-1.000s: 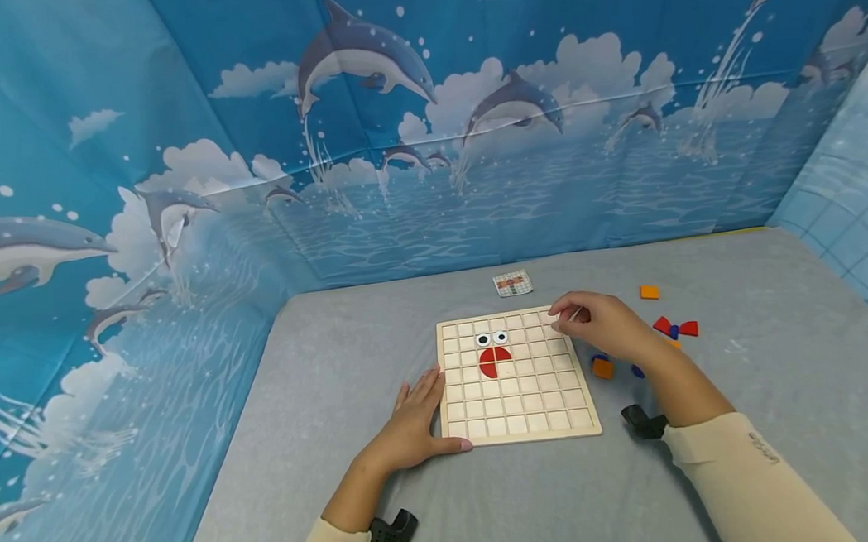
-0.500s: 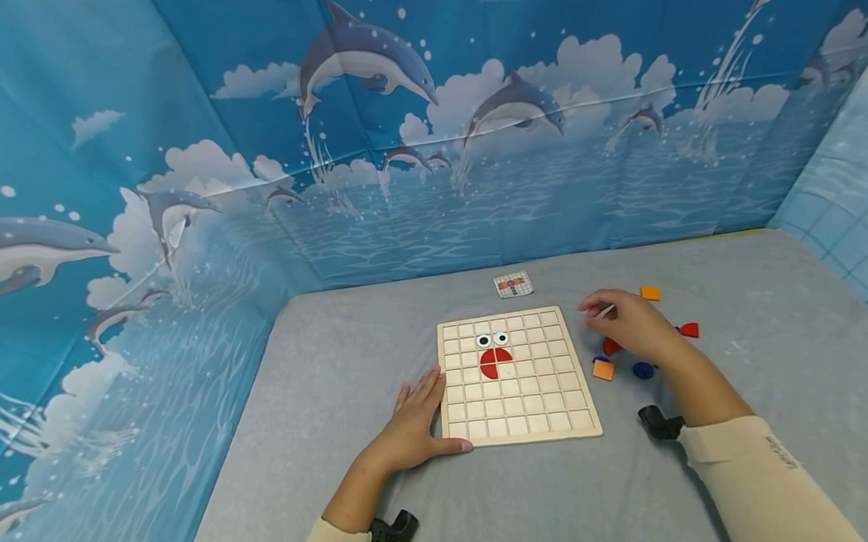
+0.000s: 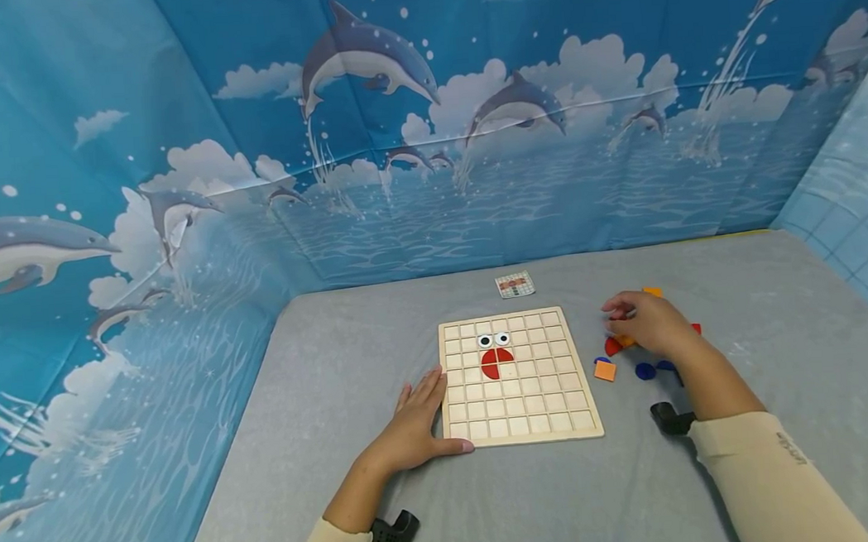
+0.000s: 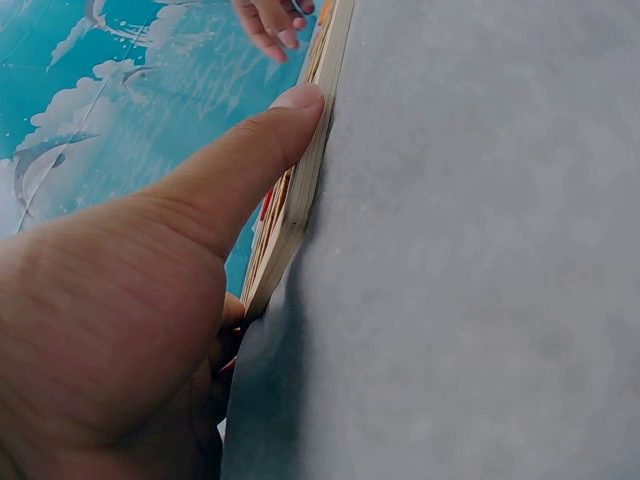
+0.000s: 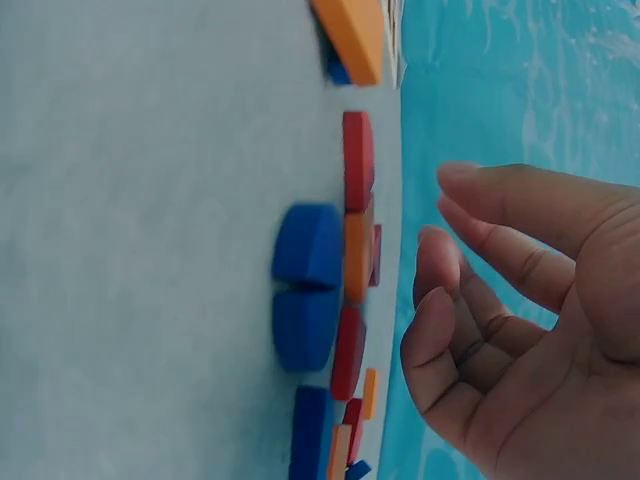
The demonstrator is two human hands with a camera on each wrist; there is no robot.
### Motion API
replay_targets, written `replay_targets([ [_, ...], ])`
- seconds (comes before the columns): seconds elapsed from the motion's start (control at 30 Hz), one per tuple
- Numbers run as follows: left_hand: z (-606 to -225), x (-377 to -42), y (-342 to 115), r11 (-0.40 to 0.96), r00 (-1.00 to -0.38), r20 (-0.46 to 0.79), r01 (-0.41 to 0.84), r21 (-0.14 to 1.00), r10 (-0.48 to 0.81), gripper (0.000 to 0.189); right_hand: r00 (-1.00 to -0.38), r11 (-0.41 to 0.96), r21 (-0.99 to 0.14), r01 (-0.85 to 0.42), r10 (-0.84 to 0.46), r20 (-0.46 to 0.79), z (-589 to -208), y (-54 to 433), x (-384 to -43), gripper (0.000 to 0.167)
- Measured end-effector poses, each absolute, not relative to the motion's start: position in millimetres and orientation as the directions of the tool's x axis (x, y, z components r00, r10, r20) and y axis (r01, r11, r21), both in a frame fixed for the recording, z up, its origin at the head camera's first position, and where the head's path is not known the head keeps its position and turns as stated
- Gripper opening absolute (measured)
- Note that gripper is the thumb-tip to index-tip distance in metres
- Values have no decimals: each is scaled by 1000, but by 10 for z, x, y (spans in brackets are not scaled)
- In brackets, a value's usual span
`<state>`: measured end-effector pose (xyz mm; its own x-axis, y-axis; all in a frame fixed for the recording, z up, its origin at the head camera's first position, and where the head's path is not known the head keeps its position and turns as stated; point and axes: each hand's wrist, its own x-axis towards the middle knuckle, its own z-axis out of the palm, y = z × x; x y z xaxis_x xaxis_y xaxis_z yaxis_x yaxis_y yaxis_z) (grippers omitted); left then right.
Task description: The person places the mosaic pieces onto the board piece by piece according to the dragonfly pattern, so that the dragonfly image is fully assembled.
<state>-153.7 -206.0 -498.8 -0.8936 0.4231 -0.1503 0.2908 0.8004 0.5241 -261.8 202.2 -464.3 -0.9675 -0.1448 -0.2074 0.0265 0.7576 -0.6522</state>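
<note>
The square wooden grid board lies on the grey cloth. On it sit two eye tiles and several red quarter-round pieces below them. My left hand rests at the board's near left corner, fingers along the left side and thumb against the front edge. To the right of the board, my right hand hovers over loose pieces, its fingers loosely bent with nothing between them. In the right wrist view, a red piece, an orange piece and blue pieces lie beside that hand.
A small pattern card lies behind the board. An orange square overlaps a blue piece just right of the board, with a round blue shape farther right. A dolphin-printed curtain hangs along the back.
My right hand has moved right, from the board's upper right corner to over the loose pieces. My left hand and the pieces on the board have stayed put.
</note>
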Motion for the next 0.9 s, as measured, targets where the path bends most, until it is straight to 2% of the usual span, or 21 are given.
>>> replay_targets([
  [0.9, -4979, -1536, -2064, 803, -892, -161, 287, 523, 423, 118, -958, 783, -611, 115, -75, -275, -4785, 2207, -2738, 46],
])
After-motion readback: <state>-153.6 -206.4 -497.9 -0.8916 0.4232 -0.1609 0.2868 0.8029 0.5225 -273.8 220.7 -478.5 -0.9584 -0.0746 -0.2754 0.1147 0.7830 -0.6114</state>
